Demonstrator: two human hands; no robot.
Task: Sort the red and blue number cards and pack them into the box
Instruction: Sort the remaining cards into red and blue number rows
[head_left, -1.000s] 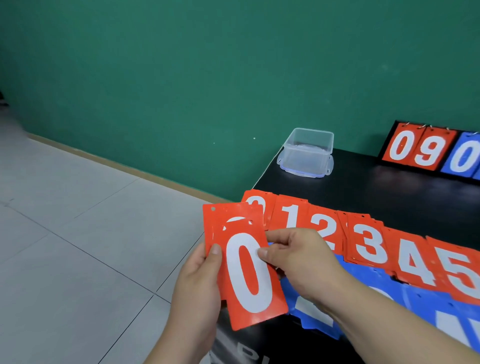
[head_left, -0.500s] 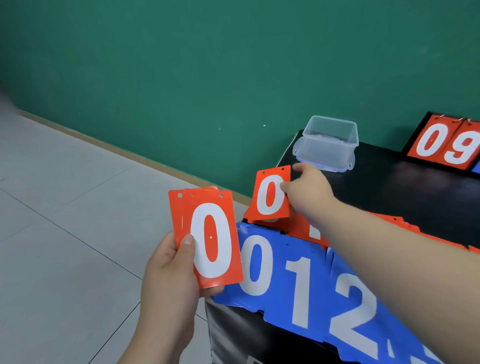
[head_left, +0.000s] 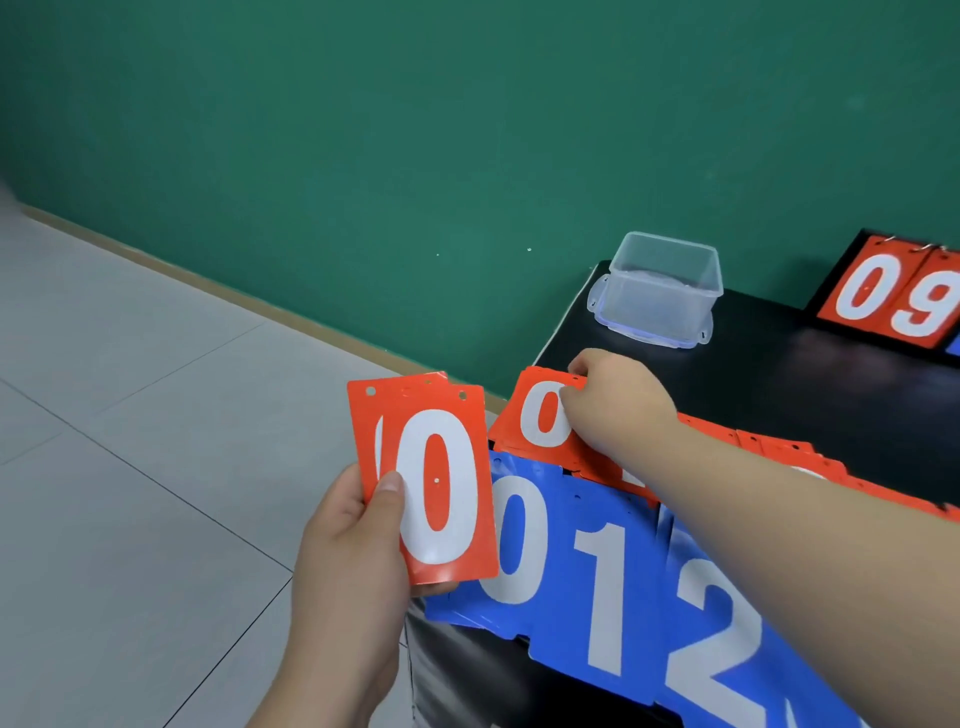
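Note:
My left hand holds a small stack of red 0 cards upright, off the table's left edge, thumb on the front card. My right hand reaches forward and pinches the top edge of another red 0 card on the row of red cards; my forearm hides most of that row. Blue cards showing 0, 1 and 2 lie in a row along the near edge of the black table. The clear plastic box sits open at the table's far left corner.
A black scoreboard stand showing red 0 and 9 stands at the back right. The green wall lies behind the table. Grey tiled floor stretches to the left of the table edge.
My right hand left the cards held by my left hand and reached forward to a red 0 card on the table, which now lies lower. The view has moved closer.

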